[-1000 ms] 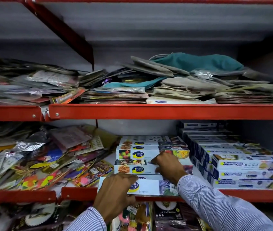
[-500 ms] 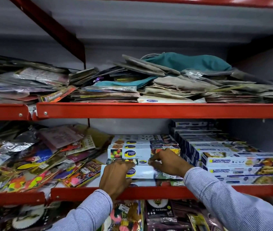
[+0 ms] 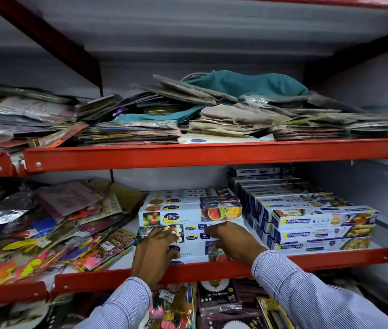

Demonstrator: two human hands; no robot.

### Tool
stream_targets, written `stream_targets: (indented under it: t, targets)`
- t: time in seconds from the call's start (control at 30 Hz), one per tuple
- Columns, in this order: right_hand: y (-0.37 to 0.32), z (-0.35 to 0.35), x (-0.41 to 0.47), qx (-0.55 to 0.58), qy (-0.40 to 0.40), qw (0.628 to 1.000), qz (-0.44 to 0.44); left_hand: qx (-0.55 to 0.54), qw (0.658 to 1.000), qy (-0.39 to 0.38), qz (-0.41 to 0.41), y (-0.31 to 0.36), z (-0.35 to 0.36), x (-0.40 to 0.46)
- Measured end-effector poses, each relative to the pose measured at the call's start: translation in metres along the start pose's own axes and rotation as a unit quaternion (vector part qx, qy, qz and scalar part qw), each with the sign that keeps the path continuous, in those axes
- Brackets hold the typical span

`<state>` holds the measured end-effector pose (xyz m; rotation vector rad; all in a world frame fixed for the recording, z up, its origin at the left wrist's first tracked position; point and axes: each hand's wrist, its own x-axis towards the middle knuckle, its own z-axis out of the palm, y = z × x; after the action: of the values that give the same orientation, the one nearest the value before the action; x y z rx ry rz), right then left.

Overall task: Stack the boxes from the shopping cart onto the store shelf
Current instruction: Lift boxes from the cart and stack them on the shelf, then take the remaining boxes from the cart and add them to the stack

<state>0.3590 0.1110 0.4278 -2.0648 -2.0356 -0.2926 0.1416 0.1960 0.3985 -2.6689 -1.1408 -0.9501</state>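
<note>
Red steel shelving (image 3: 212, 155) against a grey wall. On the middle shelf (image 3: 306, 258): glossy packets (image 3: 46, 233) heaped left, long white Freshwrapp cartons (image 3: 318, 220) stacked right, Healthy Wrapp boxes (image 3: 190, 216) piled centre. Left hand (image 3: 154, 252) and right hand (image 3: 232, 241) laid flat, fingers spread, on the near front box (image 3: 195, 233); pressed rather than clasped. Above, crumpled paper bags and teal cloth (image 3: 247, 85).
</note>
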Motion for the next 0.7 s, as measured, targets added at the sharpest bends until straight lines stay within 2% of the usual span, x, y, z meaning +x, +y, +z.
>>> stream_targets:
  t: [0.2,0.5,0.6,0.7]
  targets:
    - [-0.002,0.006,-0.004,-0.014,0.022,0.999,-0.025,0.005,1.000,0.004,-0.002,0.000,0.004,-0.003]
    - [-0.016,0.001,-0.018,-0.020,0.009,1.000,-0.002,0.015,1.000,-0.004,0.021,0.000,0.006,-0.013]
    - [-0.029,0.006,-0.040,-0.003,0.044,0.999,0.007,0.011,0.998,0.035,0.047,0.003,0.003,-0.042]
    - [-0.046,0.021,-0.078,0.012,0.066,0.998,0.013,-0.002,0.998,0.013,0.062,0.008,0.009,-0.093]
